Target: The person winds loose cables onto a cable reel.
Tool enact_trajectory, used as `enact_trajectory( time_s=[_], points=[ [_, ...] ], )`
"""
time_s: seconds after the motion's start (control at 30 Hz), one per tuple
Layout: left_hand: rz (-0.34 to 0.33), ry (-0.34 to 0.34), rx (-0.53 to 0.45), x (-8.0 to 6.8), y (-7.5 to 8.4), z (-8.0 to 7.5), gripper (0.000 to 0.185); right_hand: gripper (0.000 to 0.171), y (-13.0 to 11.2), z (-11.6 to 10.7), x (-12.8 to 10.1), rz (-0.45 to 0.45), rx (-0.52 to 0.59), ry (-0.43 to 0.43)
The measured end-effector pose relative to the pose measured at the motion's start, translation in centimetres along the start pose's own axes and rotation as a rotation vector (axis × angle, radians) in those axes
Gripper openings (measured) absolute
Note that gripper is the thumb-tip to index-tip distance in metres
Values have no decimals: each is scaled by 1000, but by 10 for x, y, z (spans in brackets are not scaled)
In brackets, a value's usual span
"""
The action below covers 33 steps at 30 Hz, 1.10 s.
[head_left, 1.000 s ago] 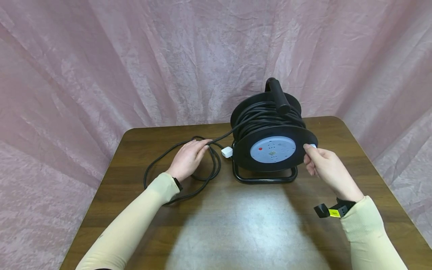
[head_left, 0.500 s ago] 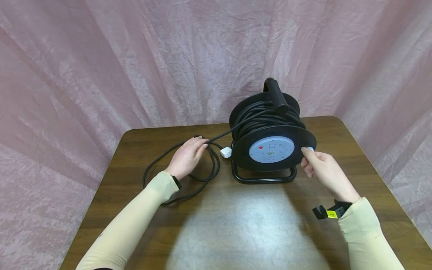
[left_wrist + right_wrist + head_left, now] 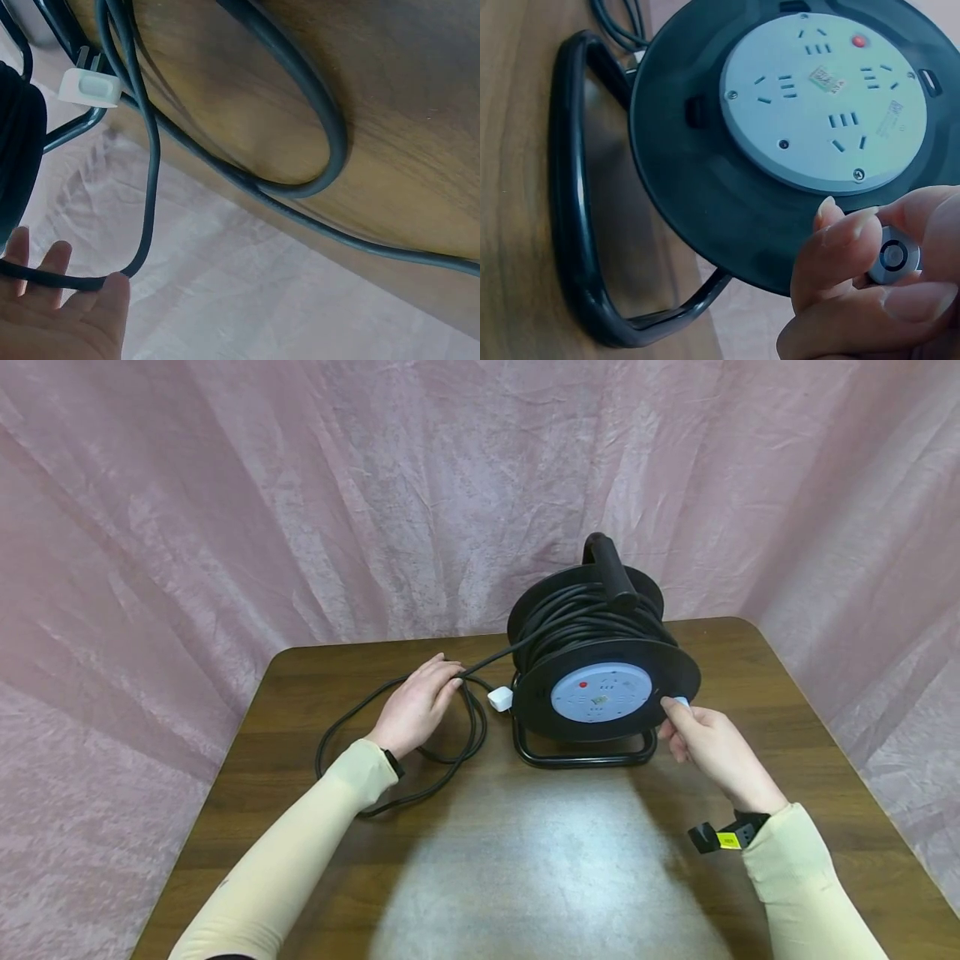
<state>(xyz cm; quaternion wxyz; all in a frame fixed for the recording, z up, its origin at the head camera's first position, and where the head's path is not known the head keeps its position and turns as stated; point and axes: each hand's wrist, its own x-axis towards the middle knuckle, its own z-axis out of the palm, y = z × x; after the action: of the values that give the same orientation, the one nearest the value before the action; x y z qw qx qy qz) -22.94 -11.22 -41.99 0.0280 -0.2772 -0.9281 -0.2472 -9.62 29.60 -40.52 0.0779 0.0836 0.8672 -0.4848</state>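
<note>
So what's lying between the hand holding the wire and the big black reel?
A white plug lies on the table between the left hand and the reel, in the head view.

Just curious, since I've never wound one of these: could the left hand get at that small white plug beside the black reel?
Probably yes. The white plug lies on the brown wooden table just right of the left hand, nothing between them. But that hand holds the black cable and would likely have to let go first.

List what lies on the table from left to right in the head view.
Loose loops of black cable → left hand → white plug → cable reel → right hand pinching the reel's crank knob.
</note>
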Motion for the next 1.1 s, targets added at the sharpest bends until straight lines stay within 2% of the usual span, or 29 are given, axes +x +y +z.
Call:
enact_trajectory(
  time_s=[0.57, 0.73, 0.87, 1.1],
  points=[
    [3, -11, 49, 10, 2, -3, 43, 71, 12, 16, 6, 20, -12, 1],
    [33, 2, 65, 14, 3, -6, 36, 71, 17, 23, 8, 25, -6, -5],
    [56, -13, 70, 20, 4, -9, 32, 73, 19, 28, 8, 43, -14, -1],
    [3, -32, 64, 27, -1, -17, 24, 71, 20, 35, 11, 28, -45, -4]
  ],
)
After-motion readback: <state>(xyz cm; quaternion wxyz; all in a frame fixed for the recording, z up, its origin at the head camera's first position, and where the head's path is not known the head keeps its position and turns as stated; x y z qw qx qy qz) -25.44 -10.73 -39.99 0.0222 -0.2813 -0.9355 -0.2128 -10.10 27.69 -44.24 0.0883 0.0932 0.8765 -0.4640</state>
